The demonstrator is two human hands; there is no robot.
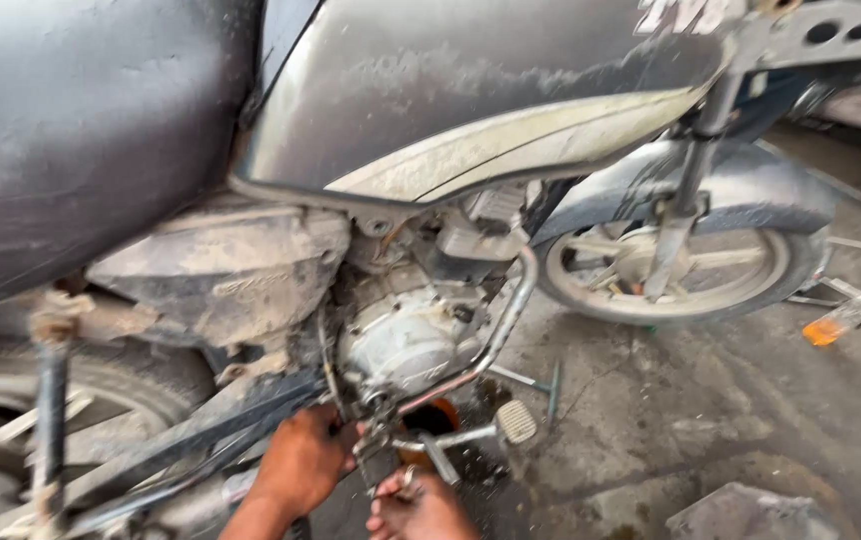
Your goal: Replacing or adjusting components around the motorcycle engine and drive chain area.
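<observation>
I look down over a dusty grey motorcycle. Its engine (pixel 406 335) sits at the middle, caked with dirt. My left hand (pixel 301 462) reaches under the engine beside a thin lever and presses against the frame; what it grips is hidden. My right hand (pixel 419 508) is below the engine, fingers curled around a small metal part that I cannot make out clearly. An orange container (pixel 439 415) stands on the floor just under the engine, behind the foot peg (pixel 517 421).
Fuel tank (pixel 481 90) and black seat (pixel 81 120) fill the top. The front wheel (pixel 681 270) is at right, the rear wheel (pixel 11 440) at left. A small bottle with orange liquid (pixel 846 318) lies on the stained concrete floor. A T-shaped tool (pixel 541 385) lies near the peg.
</observation>
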